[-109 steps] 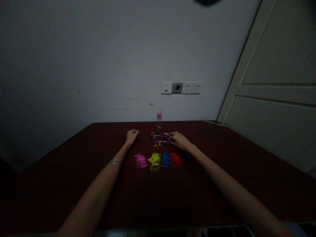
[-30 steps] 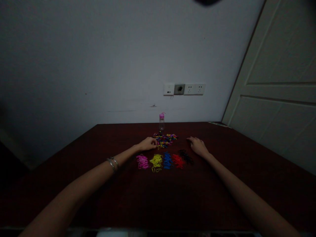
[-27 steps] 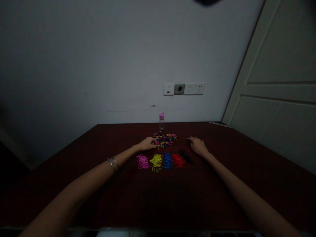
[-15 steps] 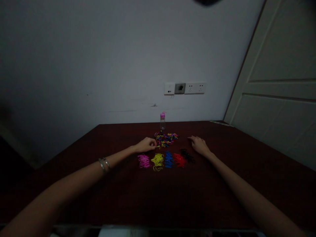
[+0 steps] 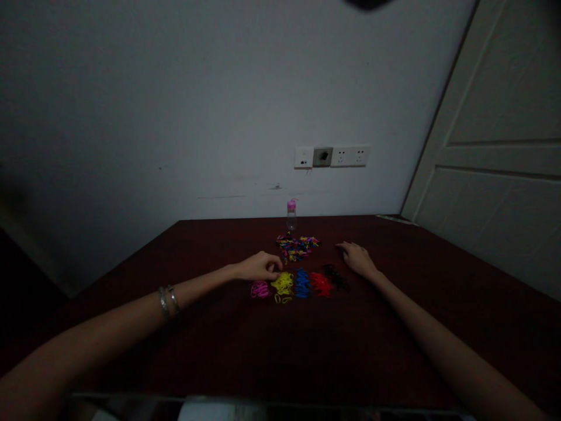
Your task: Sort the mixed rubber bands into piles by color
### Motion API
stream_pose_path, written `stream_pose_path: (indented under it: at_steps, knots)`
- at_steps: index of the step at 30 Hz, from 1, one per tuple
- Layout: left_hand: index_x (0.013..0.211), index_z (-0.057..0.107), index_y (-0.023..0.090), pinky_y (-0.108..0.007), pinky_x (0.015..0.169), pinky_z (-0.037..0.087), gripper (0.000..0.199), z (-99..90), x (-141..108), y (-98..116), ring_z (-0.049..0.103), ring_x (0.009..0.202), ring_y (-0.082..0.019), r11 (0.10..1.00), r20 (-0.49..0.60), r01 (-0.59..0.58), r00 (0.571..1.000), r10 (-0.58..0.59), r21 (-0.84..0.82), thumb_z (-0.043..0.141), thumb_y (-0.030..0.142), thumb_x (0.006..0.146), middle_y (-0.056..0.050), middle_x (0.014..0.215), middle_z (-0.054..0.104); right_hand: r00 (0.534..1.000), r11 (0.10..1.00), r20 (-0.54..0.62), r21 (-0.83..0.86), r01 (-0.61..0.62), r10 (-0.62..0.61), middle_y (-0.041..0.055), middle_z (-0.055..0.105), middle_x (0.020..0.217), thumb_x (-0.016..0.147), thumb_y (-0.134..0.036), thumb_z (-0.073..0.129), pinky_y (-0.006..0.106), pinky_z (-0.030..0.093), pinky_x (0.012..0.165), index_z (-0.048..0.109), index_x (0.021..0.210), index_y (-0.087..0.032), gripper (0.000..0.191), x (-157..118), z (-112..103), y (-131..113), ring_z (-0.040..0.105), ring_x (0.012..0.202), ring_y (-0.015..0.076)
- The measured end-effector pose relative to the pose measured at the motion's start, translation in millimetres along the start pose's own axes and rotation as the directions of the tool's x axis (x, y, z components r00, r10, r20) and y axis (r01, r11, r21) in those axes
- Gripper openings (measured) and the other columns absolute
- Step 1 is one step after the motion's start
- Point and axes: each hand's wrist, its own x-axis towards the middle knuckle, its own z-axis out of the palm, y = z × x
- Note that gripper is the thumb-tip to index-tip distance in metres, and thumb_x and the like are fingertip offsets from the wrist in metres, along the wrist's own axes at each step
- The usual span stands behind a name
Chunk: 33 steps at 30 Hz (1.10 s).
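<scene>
My left hand hovers at the upper edge of the yellow rubber band pile, its thumb and forefinger curved and slightly apart, with no band visible between them. Partly below that hand lies the pink rubber band pile. Blue bands, red bands and black bands form separate piles to the right. Behind them is a loose heap of mixed coloured bands. My right hand rests on the table beyond the black pile, fingers stretched out and holding nothing.
A small clear bottle with a pink cap stands behind the mixed heap. The dark red table meets a wall with power sockets. A pale door is at the right.
My left hand has moved from the mixed heap's edge toward me, to the yellow pile. Its pinch on a yellow band has loosened. My right hand has stayed in place.
</scene>
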Motion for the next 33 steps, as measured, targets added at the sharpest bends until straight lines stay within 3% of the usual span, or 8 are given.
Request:
stream_pose_path:
  at_steps: [6, 10, 13, 17, 21, 24, 27, 33]
  knots:
    - [0.089, 0.067, 0.013, -0.02, 0.055, 0.034, 0.029, -13.5, 4, -42, 0.046, 0.056, -0.01, 0.996, -0.244, 0.089, 0.966, -0.081, 0.021, 0.052, 0.034, 0.076, 0.001, 0.06, 0.055, 1.0, 1.0, -0.004, -0.007, -0.003, 0.003, 0.0109, 0.048, 0.136, 0.089, -0.02, 0.033, 0.047, 0.034, 0.101, 0.054, 0.126, -0.018, 0.043, -1, 3, -1, 0.042, 0.126, 0.03]
    - [0.083, 0.068, 0.013, -0.023, 0.059, 0.038, 0.032, -25.0, 4, -82, 0.051, 0.061, -0.013, 0.97, -0.434, 0.241, 0.871, -0.229, -0.029, 0.049, 0.037, 0.074, -0.002, 0.066, 0.061, 1.0, 1.0, -0.006, 0.007, -0.011, 0.011, 0.0108, 0.048, 0.136, 0.089, -0.021, 0.035, 0.048, 0.034, 0.101, 0.055, 0.126, -0.019, 0.042, -1, 4, 0, 0.042, 0.126, 0.0301]
    - [0.078, 0.068, 0.013, -0.025, 0.065, 0.041, 0.033, -30.3, -1, -106, 0.057, 0.07, -0.017, 0.942, -0.564, 0.305, 0.757, -0.33, -0.141, 0.049, 0.038, 0.071, -0.006, 0.075, 0.066, 1.0, 1.0, 0.0, 0.023, 0.002, -0.002, 0.0117, 0.048, 0.136, 0.088, -0.019, 0.036, 0.048, 0.034, 0.101, 0.055, 0.126, -0.018, 0.043, -1, 4, 2, 0.041, 0.126, 0.0298]
    - [0.071, 0.067, 0.013, -0.025, 0.061, 0.04, 0.032, -34.6, -11, -134, 0.056, 0.066, -0.018, 0.87, -0.683, 0.386, 0.547, -0.484, -0.308, 0.048, 0.039, 0.068, -0.005, 0.065, 0.064, 1.0, 0.998, 0.012, 0.066, 0.021, -0.022, 0.0117, 0.052, 0.133, 0.086, -0.018, 0.039, 0.043, 0.035, 0.102, 0.057, 0.122, -0.017, 0.041, 1, 1, 6, 0.045, 0.123, 0.0268]
    - [0.07, 0.066, 0.013, -0.023, 0.05, 0.035, 0.032, -36.4, -20, -161, 0.049, 0.051, -0.014, 0.78, -0.702, 0.377, 0.351, -0.62, -0.5, 0.047, 0.039, 0.066, -0.001, 0.05, 0.054, 0.994, 0.981, -0.007, 0.165, 0.106, -0.107, 0.0094, 0.062, 0.118, 0.082, -0.018, 0.044, 0.033, 0.038, 0.097, 0.061, 0.113, -0.016, 0.035, -1, -9, -2, 0.055, 0.11, 0.0209]
    - [0.072, 0.066, 0.013, -0.023, 0.046, 0.031, 0.033, -35.4, -23, -172, 0.043, 0.044, -0.012, 0.728, -0.688, 0.337, 0.253, -0.68, -0.596, 0.046, 0.038, 0.064, 0.001, 0.045, 0.048, 0.981, 0.96, -0.087, 0.211, 0.187, -0.172, 0.0088, 0.063, 0.114, 0.081, -0.019, 0.048, 0.032, 0.041, 0.092, 0.059, 0.112, -0.017, 0.032, -4, -21, -23, 0.055, 0.106, 0.0211]
    - [0.072, 0.066, 0.013, -0.023, 0.045, 0.031, 0.032, -34.1, -23, -172, 0.041, 0.043, -0.012, 0.718, -0.686, 0.317, 0.225, -0.692, -0.62, 0.045, 0.037, 0.064, 0.002, 0.044, 0.046, 0.963, 0.921, -0.148, 0.292, 0.259, -0.224, 0.0079, 0.063, 0.106, 0.082, -0.021, 0.05, 0.031, 0.042, 0.087, 0.058, 0.105, -0.018, 0.025, -8, -32, -56, 0.056, 0.1, 0.0197]
    - [0.07, 0.065, 0.013, -0.022, 0.046, 0.031, 0.031, -35.0, -24, -164, 0.042, 0.044, -0.012, 0.727, -0.685, 0.343, 0.257, -0.682, -0.595, 0.045, 0.035, 0.066, 0.002, 0.044, 0.045, 0.867, 0.793, -0.103, 0.363, 0.489, -0.487, 0.0048, 0.062, 0.095, 0.08, -0.02, 0.055, 0.027, 0.041, 0.077, 0.058, 0.096, -0.019, 0.016, -14, -44, -121, 0.056, 0.087, 0.0164]
